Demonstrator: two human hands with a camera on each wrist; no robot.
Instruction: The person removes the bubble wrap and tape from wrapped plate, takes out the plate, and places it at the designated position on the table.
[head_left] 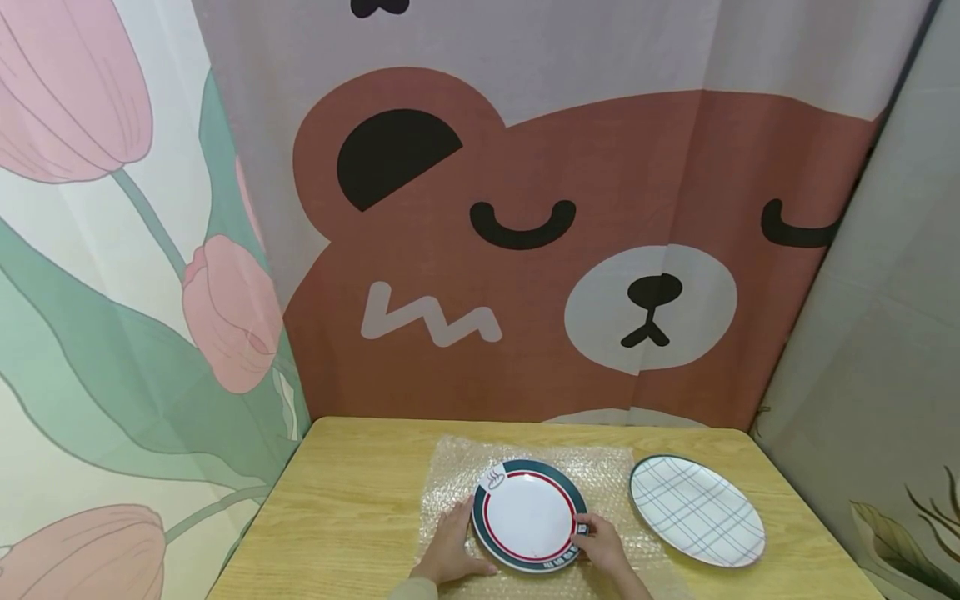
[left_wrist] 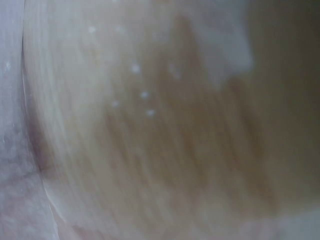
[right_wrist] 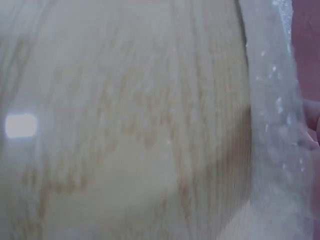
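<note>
A round white plate [head_left: 528, 517] with a dark green rim band, a red ring and white markings lies on a sheet of bubble wrap [head_left: 453, 462] in the head view. My left hand [head_left: 450, 546] rests against the plate's left edge, its thumb stretched out near the front. At the opposite side my right hand [head_left: 603, 546] pinches the rim between fingers and thumb. Both wrist views are blurred and mostly show wood grain; bubble wrap [right_wrist: 275, 110] and part of the right fingers [right_wrist: 312, 117] appear at the right wrist view's edge.
An oval white plate [head_left: 697, 510] with a crossed-line pattern and dark edge lies right of the bubble wrap. Everything stands on a light wooden table [head_left: 360, 483]. Behind it hangs a bear-print curtain [head_left: 420, 375], with a tulip-print cloth [head_left: 150, 400] on the left.
</note>
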